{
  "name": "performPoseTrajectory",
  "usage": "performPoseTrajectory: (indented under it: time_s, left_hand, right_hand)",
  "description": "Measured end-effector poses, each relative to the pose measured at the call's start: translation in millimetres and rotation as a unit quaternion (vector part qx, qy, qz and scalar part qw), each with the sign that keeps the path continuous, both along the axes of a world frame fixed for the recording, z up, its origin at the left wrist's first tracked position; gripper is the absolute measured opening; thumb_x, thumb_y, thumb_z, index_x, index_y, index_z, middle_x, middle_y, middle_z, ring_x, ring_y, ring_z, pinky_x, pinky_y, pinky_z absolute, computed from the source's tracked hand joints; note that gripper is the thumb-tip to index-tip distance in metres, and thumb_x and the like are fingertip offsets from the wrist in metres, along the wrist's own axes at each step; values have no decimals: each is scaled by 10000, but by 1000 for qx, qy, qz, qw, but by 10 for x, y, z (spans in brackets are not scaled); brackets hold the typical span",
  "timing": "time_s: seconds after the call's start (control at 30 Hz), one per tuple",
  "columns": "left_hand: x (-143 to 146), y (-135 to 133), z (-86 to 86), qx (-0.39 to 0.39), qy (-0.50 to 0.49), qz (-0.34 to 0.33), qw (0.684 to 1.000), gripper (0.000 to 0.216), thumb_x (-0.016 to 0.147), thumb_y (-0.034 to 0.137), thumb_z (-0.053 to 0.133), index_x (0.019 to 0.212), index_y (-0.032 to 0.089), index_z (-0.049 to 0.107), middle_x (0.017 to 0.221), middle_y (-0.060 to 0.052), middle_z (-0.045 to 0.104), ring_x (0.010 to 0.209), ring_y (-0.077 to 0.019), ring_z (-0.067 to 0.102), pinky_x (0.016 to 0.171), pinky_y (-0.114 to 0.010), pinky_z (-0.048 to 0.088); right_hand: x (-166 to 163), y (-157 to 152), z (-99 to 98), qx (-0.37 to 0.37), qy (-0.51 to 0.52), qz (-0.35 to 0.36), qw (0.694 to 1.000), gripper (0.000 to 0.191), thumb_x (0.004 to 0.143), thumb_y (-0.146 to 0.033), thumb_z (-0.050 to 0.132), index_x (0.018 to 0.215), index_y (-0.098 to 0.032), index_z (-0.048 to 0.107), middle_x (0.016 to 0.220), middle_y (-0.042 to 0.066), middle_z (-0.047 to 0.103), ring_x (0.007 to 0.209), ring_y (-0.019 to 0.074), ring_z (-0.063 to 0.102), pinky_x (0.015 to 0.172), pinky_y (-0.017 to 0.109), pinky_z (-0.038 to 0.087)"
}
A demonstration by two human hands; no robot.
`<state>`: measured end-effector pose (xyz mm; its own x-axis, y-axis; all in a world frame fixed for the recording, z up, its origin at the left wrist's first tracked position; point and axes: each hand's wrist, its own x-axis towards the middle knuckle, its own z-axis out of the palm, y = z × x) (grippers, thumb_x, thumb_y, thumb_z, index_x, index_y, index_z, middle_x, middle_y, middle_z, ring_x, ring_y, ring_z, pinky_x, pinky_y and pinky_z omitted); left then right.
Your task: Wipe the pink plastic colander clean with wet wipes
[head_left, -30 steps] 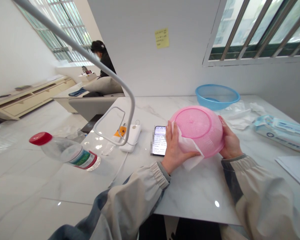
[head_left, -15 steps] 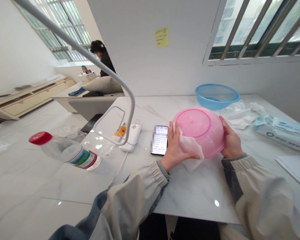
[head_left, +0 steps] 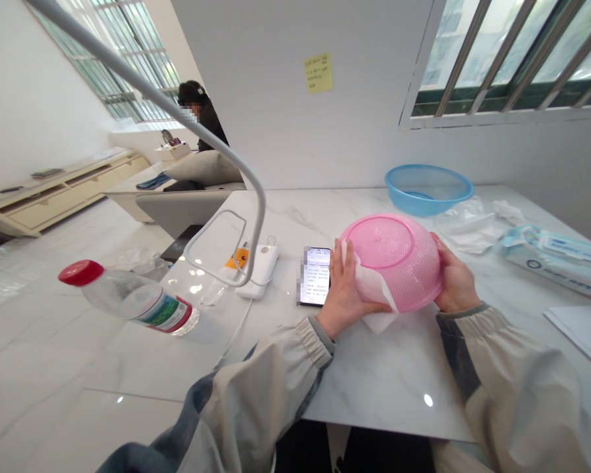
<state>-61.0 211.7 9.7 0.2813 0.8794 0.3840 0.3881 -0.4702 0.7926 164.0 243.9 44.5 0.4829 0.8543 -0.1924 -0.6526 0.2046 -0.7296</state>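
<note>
- We are holding one round pink plastic mesh basket [head_left: 391, 259] bottom-up over the white marble tabletop [head_left: 384, 374].
- Our left hand [head_left: 347, 282] is pressing open, flattening one white cloth wipe [head_left: 372, 289] against the basket's side.
- Our right hand [head_left: 456, 282] is gripping the opposite side, steadying it.
- One blue plastic bowl [head_left: 426, 190] is standing beyond them.

A wipe [head_left: 372, 287] hides the pink colander's [head_left: 378, 240] near edge
</note>
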Motion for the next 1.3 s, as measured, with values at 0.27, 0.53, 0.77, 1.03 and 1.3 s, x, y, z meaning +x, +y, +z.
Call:
performPoseTrajectory:
  time_s: [0.27,0.53,0.77,1.03,1.3]
  left_hand:
    - [24,12,-58,62,28,11,998,1698,550,663,1013,1702,399,-206,1814,-222,-130,1688,-493,-68,1326,-745,130]
    - [23,53,-59,126,47,3,991,1673,579,676,995,1714,350,-191,1817,-243,7,1693,-486,-26,1327,-766,84]
    - [17,42,-50,103,40,5,994,1677,566,636,1018,1720,351,-165,1813,-247,-20,1698,-469,-20,1336,-743,116]
    - [25,35,-29,111,42,6,993,1642,597,650,999,1721,355,-161,1819,-226,15,1699,-464,-16,1341,-733,114]
    - [-10,93,-88,77,21,-18,997,1711,534,735,978,1706,375,-215,1823,-227,-87,1690,-475,-89,1339,-739,74]
  right_hand:
    - [11,20,13,-8,7,-10,1000,287,1030,-22,554,1074,-140,812,1068,15,816,921,104,756,847,171,652]
    - [-10,-8,50,-17,27,9,999,305,1061,-38,511,1042,-144,797,998,5,807,862,104,746,817,185,654]
    - [-21,-19,68,-9,35,10,999,296,1067,-50,509,1004,-137,785,948,5,793,819,102,731,800,182,642]
    - [13,10,-16,-9,18,14,1000,259,1056,-75,548,1072,-148,796,1049,17,799,907,113,740,861,201,644]
    - [98,69,-121,-35,-6,-9,999,252,993,-22,594,1044,-139,811,1079,43,809,927,124,749,872,185,639]
